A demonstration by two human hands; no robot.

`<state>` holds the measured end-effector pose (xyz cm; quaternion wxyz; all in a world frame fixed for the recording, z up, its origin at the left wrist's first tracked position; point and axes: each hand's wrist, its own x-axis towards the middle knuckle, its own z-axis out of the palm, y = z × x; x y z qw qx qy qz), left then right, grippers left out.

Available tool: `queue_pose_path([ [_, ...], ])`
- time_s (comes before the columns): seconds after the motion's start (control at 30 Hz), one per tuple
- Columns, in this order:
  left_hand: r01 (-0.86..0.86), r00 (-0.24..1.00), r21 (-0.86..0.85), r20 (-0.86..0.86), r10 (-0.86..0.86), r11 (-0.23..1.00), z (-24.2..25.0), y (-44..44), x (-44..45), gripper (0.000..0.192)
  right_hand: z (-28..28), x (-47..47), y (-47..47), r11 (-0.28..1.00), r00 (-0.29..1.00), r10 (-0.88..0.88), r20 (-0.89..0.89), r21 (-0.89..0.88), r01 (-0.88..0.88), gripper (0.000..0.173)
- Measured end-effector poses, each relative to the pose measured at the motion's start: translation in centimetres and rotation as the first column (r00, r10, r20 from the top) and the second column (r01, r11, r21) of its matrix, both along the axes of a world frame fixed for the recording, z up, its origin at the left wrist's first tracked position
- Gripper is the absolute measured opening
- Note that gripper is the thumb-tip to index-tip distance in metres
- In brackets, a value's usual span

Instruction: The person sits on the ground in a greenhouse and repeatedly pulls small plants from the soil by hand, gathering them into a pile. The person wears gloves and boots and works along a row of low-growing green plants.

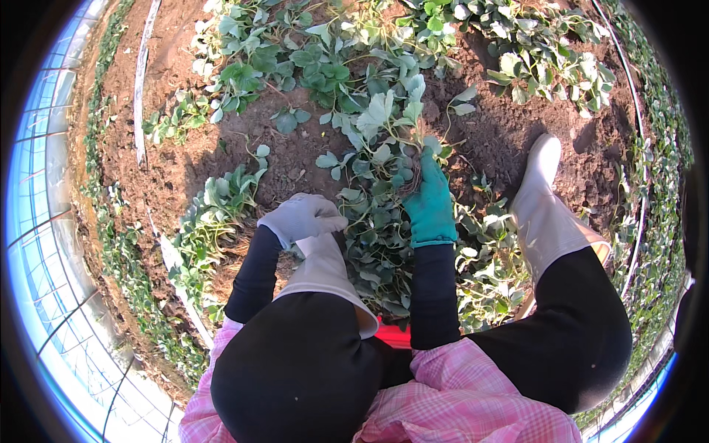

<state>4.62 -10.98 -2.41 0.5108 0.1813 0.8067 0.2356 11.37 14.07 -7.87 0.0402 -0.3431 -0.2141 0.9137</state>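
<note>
My right hand (431, 205), in a green coated glove, grips a bundle of uprooted strawberry plants (382, 116). The thin brown roots (411, 180) lie against the palm, and the leaves fan out beyond the fingers. My left hand (303, 217) wears a pale grey glove and hovers over the left boot. Its fingers are curled together, with nothing visible in them; their inner side is hidden. Between my legs lies a dense heap of strawberry plants (382, 260), just below the bundle.
White rubber boots stand left (324, 266) and right (540, 205) of the heap. More plants lie on brown soil (498, 127) ahead and in a left-hand clump (216, 205). Something red (393, 335) shows beneath me. A pale strip (143, 83) runs along the left; clear sheeting (44, 149) stands beyond.
</note>
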Motion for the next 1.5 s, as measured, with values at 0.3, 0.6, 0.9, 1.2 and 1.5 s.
queue_pose_path([
  [0.3, -0.717, 0.697, 0.445, 0.489, 0.525, 0.536, -2.6, 8.5, -2.2, 0.045, 1.4, -0.8, -2.8, 0.985, 0.996, 0.085, 0.004, 0.149, -0.085, 0.025],
  [0.6, -0.762, 0.575, 0.563, 0.358, 0.736, 0.321, -4.7, 9.4, -1.0, 0.035, 1.7, -1.0, -3.3, 0.988, 0.992, 0.125, -0.017, 0.095, -0.123, 0.019],
  [0.9, -0.331, 0.874, 0.537, -0.137, 0.467, 0.776, -3.4, 8.6, -2.4, 0.026, 0.2, -0.4, -2.0, 0.970, 0.983, 0.182, -0.008, 0.166, -0.178, 0.018],
  [1.2, -0.073, 0.882, 0.280, -0.430, 0.193, 0.957, -1.0, 8.7, -2.1, 0.020, -1.4, -0.2, -3.2, 0.959, 0.993, 0.096, 0.066, 0.262, -0.110, 0.018],
  [1.5, -0.231, 0.873, 0.549, -0.248, 0.420, 0.804, 1.4, 7.2, 0.2, 0.025, -0.6, 0.3, -0.8, 0.984, 0.984, 0.159, 0.074, 0.070, -0.164, 0.019],
])
